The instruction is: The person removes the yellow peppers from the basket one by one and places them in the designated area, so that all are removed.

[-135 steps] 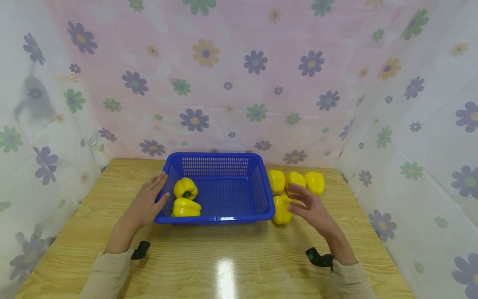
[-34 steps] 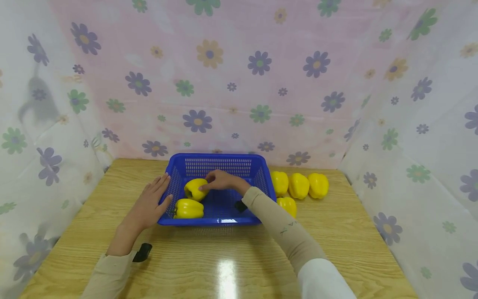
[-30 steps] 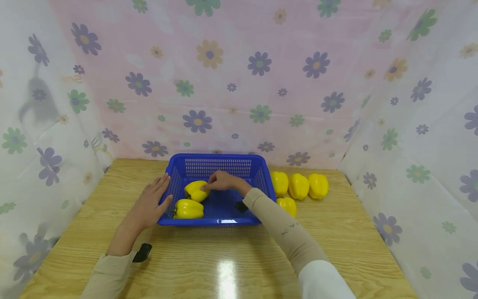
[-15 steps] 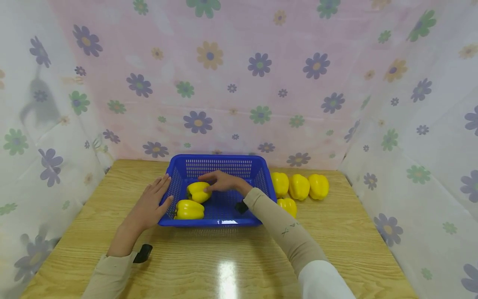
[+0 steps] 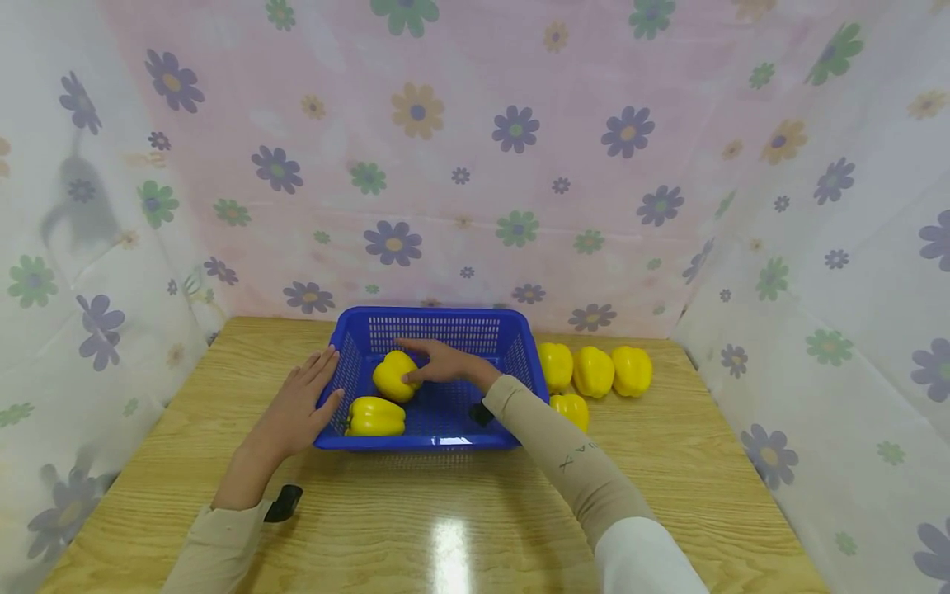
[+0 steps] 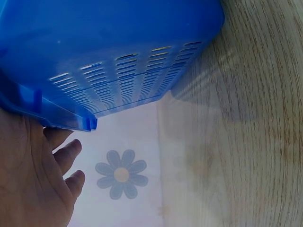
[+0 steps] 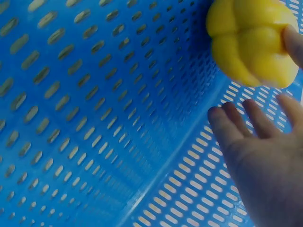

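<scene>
A blue plastic basket (image 5: 445,441) with slotted walls holds two yellow bell peppers. My right hand (image 5: 444,363) reaches inside it, at the rear pepper (image 5: 393,377). In the right wrist view the thumb touches that bell pepper (image 7: 255,45), while the other fingers (image 7: 227,127) are extended and apart from it. The lobed bottom of the pepper faces that camera. The front bell pepper (image 5: 376,417) lies on its side near the left corner. My left hand (image 5: 293,404) rests with straight fingers along the basket's left rim; the left wrist view shows this hand (image 6: 38,175) against the rim.
Several more yellow bell peppers, such as this one (image 5: 594,371), sit on the wooden table (image 5: 356,528) right of the basket. My right forearm partly covers the nearest bell pepper (image 5: 571,408). A flowered curtain (image 5: 460,148) encloses the back and sides.
My right hand has moved from the peppers outside into the basket. The rear pepper has been turned and shifted slightly right, and the right fingers have since spread off it. The left hand stays put.
</scene>
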The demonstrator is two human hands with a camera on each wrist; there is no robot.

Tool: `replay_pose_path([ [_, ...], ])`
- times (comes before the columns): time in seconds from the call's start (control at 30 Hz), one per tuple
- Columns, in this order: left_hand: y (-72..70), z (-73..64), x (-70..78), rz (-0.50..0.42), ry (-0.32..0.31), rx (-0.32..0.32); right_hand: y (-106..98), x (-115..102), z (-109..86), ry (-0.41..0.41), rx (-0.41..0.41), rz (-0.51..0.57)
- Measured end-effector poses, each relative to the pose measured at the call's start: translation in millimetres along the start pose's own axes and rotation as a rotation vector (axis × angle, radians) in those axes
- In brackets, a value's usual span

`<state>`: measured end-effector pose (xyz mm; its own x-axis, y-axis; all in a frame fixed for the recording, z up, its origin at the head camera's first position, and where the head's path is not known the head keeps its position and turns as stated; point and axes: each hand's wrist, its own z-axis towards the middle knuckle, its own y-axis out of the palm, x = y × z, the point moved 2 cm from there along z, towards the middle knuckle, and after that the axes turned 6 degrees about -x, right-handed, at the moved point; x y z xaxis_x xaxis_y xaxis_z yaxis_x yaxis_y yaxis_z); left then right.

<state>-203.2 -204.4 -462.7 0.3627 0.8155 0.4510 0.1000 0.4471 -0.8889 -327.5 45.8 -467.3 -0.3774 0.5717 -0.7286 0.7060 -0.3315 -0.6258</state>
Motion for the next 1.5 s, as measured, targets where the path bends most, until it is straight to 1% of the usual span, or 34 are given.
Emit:
replay_pose_path([
  [0.1,0.4,0.2,-0.1,0.001,0.001,0.000,1,0,0.7,-0.025,-0.015,0.038],
  [0.17,0.7,0.3,-0.4,-0.003,0.001,0.001,1,1,1.1,-0.019,-0.023,0.072],
  [0.4,1.1,0.4,-0.7,-0.002,0.004,0.003,3,9,3.1,0.032,-0.061,0.297],
  [0.47,0.9,0.5,-0.9,0.003,0.004,0.003,3,10,3.3,0.034,-0.073,0.334],
  [0.6,0.7,0.9,-0.9,0.003,0.002,0.001,3,11,3.5,0.030,-0.087,0.351],
  [0.9,-2.0,1.2,1.4,-0.003,0.010,0.004,3,11,2.9,0.035,-0.077,0.386],
  [1.1,-2.1,1.4,2.9,-0.012,0.009,-0.002,-2,10,-4.1,0.037,-0.064,0.383],
  [1.27,-0.7,2.5,1.6,-0.022,0.017,0.013,-13,3,-14.9,0.021,-0.054,0.409],
  [1.5,1.5,3.2,-2.1,-0.018,0.006,0.000,-38,-6,-32.8,-0.022,-0.039,0.424],
])
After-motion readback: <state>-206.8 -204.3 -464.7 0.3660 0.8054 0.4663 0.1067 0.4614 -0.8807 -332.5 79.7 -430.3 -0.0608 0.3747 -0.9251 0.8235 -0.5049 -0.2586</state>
